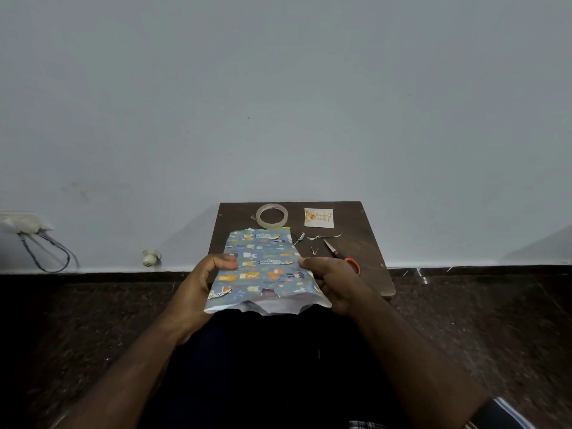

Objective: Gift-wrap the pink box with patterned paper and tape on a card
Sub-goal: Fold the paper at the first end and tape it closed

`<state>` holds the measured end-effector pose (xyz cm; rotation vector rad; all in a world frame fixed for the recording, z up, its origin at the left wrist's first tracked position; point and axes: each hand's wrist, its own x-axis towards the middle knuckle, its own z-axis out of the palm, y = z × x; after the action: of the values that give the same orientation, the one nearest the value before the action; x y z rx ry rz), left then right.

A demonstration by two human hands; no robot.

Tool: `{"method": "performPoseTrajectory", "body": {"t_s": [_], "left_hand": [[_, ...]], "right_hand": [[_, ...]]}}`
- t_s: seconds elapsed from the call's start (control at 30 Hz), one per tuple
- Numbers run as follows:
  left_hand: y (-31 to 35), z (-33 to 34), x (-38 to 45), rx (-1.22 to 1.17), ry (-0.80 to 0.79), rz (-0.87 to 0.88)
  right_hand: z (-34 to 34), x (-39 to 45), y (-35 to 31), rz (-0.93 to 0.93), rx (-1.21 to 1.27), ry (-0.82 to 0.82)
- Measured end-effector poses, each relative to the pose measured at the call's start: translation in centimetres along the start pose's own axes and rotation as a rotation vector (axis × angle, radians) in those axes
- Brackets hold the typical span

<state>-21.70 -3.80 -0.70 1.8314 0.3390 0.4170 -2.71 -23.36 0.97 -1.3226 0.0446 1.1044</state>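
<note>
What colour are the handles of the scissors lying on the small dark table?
Red-orange handles on the metal-bladed scissors, clearest in the head view.

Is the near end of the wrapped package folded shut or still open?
Still open. The patterned paper ends near the person in a ragged, gaping edge with the white inside showing; no fold or tape is visible there.

Your forearms are bare from wrist to elbow. At your right arm, a short sleeve [504,411] with dark and pale blue-white stripes shows at the lower edge. A checked garment [366,425] and dark clothing [272,366] cover your lap.
</note>
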Motion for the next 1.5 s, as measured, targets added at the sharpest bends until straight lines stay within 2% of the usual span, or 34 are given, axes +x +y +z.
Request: {"method": "performPoseTrajectory", "body": {"t_s": [0.1, 0.17, 0.27, 0.37, 0.47, 0.6, 0.87, 1.5], "left_hand": [[0.3, -0.2, 0.2, -0.131, 0.006, -0.073], [0.3, -0.5, 0.2, -0.359, 0.05, -0.228], [0.0, -0.6, 0.9, -0.635, 0.213, -0.449], [1.5, 0.5, 1.8, -0.615, 0.202, -0.575], [2.7, 1.6, 2.8, -0.583, 0.189, -0.559], [3.2, 2.4, 3.6, -0.693, 0.222, -0.502], [2.6, 2.6, 3.5, -0.741, 0.171, -0.441], [2.3, 2.1, 3.3, -0.705, 0.158, -0.455]], "right_hand": [[-0.4, 0.5, 0.5, -0.061, 0.015, -0.001], [-0.6, 0.7, 0.9, -0.11, 0.023, -0.023], [-1.0, 0.7, 1.0, -0.182, 0.064, -0.083], [-1.0, 0.4, 0.0, -0.245, 0.115, -0.141], [-1.0, 0.0, -1.4, -0.286, 0.146, -0.18], [-1.3, -0.1, -2.5, -0.308, 0.145, -0.175], [-1.7, -0.3, -2.2, -0.299, 0.016, -0.146], [-2.0, 0.5, -1.3, -0.309, 0.011, -0.179]]}}
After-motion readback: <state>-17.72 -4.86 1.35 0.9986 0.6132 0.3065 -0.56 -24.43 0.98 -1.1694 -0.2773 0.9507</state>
